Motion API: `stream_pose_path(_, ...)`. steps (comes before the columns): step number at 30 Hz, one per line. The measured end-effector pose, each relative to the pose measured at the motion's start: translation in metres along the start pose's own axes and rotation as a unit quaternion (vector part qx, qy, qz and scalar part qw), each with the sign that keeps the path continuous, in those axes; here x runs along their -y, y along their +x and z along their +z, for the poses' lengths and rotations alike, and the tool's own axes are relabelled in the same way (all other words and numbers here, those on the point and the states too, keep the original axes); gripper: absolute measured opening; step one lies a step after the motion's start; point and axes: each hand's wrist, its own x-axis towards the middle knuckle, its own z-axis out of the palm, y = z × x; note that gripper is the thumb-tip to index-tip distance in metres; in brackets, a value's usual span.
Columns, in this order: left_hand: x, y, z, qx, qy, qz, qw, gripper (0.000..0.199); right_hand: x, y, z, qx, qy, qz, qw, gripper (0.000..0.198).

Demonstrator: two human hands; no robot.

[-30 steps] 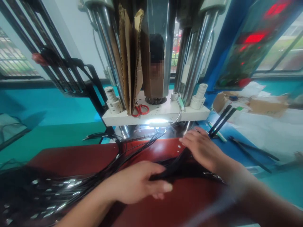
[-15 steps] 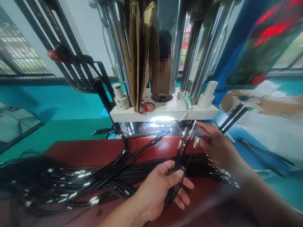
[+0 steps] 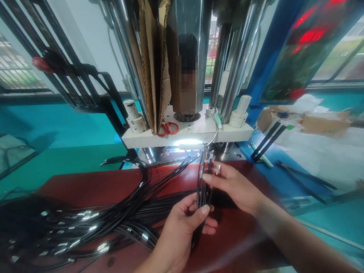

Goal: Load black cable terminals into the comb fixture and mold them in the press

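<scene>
Cables [image 3: 203, 191] — bunched over the red board [image 3: 85, 185], in front of the press plate [image 3: 227, 134], metal ends [image 3: 211, 156] pointing at it. My left hand [image 3: 182, 222] has them gripped low, thumb across the front. My right hand [image 3: 237, 185] is up near the ends, thumb against the cables — I can't tell if it's pinching. Loose pile [image 3: 85, 223] lies left on the board; lamp [image 3: 190, 145] lit at the plate's front edge.

your left hand [image 3: 184, 222] hiding part of the held cables [image 3: 203, 187], your right forearm [image 3: 292, 233] cut off below, red digits [image 3: 311, 36] too blurred to read
</scene>
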Motion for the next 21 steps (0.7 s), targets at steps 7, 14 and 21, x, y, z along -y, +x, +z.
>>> stream_pose_path(7, 0.004, -0.001, 0.000, -0.039, -0.016, -0.014, 0.999, 0.027, -0.015, 0.001, -0.001, -0.026, 0.044, 0.053, 0.997, 0.030)
stream_pose_path(14, 0.004, 0.003, 0.000, -0.044, -0.007, -0.009, 0.999, 0.021, -0.012, 0.000, -0.018, 0.058, 0.075, 0.056, 0.994, 0.014)
stream_pose_path(21, 0.003, 0.001, 0.003, -0.059, -0.004, -0.005, 0.998, 0.020, -0.007, -0.003, -0.023, 0.056, 0.045, 0.069, 0.995, 0.023)
